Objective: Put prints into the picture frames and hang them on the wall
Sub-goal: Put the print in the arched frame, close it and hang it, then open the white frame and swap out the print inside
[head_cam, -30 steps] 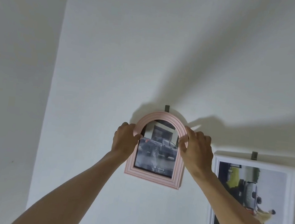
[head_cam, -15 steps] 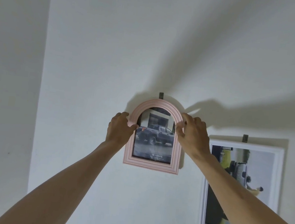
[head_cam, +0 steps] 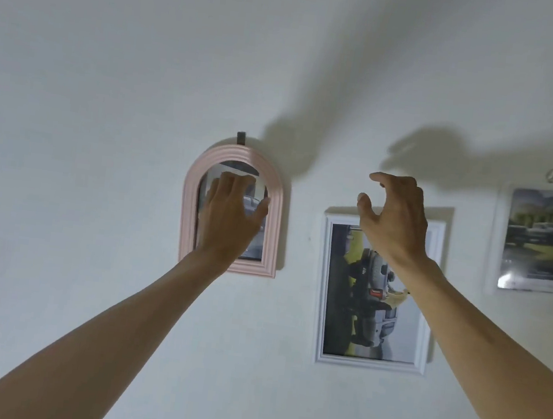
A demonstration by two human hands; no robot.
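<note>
Forearms rise from the bottom edge, elbows cut off. Two hands are up: the left hand is spread loose in front of the pink arched frame, hiding most of its print; whether it touches the glass cannot be told. The right hand, fingers loosely curled and grasping nothing, covers the top of the white frame. Three framed prints hang on the wall; the third frame, far right, is blurred. Two hangers show: a dark hook and a round pin.
</note>
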